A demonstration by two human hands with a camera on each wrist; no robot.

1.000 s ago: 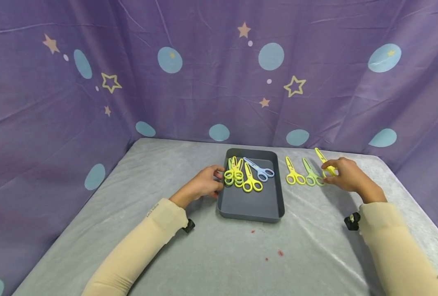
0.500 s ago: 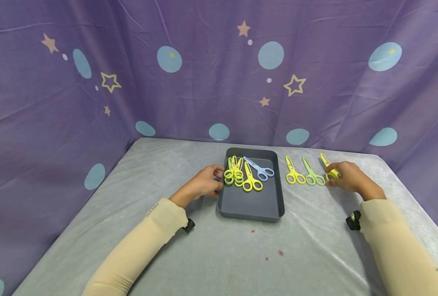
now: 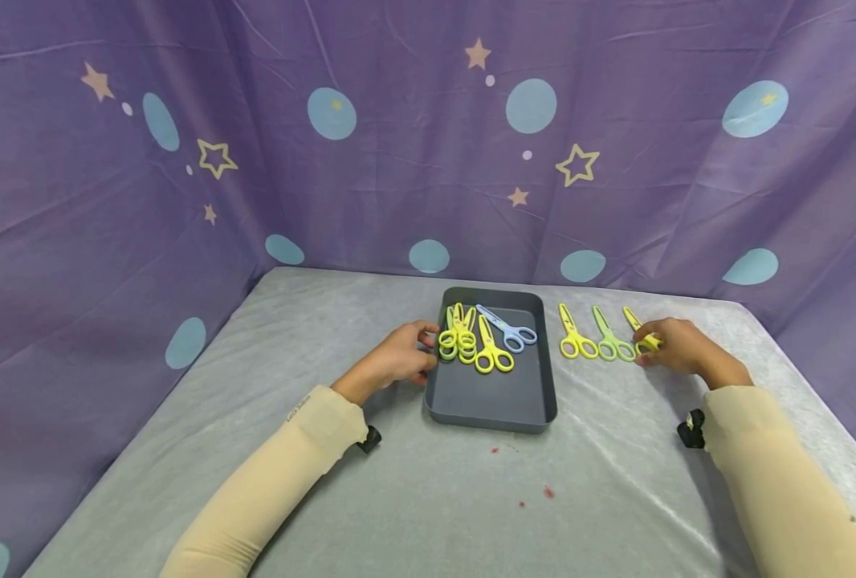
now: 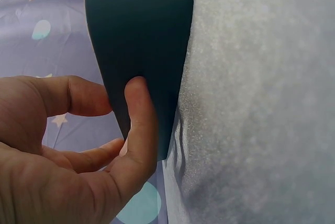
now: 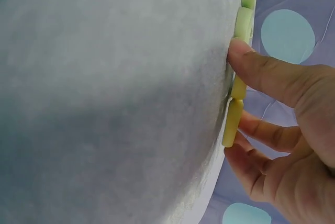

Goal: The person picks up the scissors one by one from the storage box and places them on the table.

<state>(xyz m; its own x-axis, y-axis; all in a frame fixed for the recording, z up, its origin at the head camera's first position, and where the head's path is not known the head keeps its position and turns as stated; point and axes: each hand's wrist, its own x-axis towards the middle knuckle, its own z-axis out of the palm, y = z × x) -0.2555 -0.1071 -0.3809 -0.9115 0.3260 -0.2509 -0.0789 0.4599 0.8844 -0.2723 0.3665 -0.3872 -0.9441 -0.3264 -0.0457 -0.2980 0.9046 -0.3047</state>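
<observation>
My left hand (image 3: 401, 353) touches the left wall of the dark grey tray (image 3: 489, 409) with loosely bent fingers; in the left wrist view a finger (image 4: 140, 114) lies against the tray's outer wall (image 4: 141, 30). Inside the tray are several yellow and green children's scissors and a blue pair (image 3: 507, 329). Over at the right, my right hand (image 3: 677, 347) holds yellow scissors (image 3: 648, 343) by the handles, blades pointing away. Its thumb (image 5: 251, 64) presses one side of the yellow handles (image 5: 233, 122), and its fingertips touch the other side. The scissors lie at the tabletop.
To the left of the held scissors lie green scissors (image 3: 612, 341) and another yellow pair (image 3: 576, 341), in a row beside the tray. The grey cloth-covered table (image 3: 442, 506) has small red marks near its front. A purple patterned curtain (image 3: 428, 160) stands behind.
The right hand has brought the yellow scissors down and slightly right into the row, then nudged them a little left. The left hand and tray have stayed put.
</observation>
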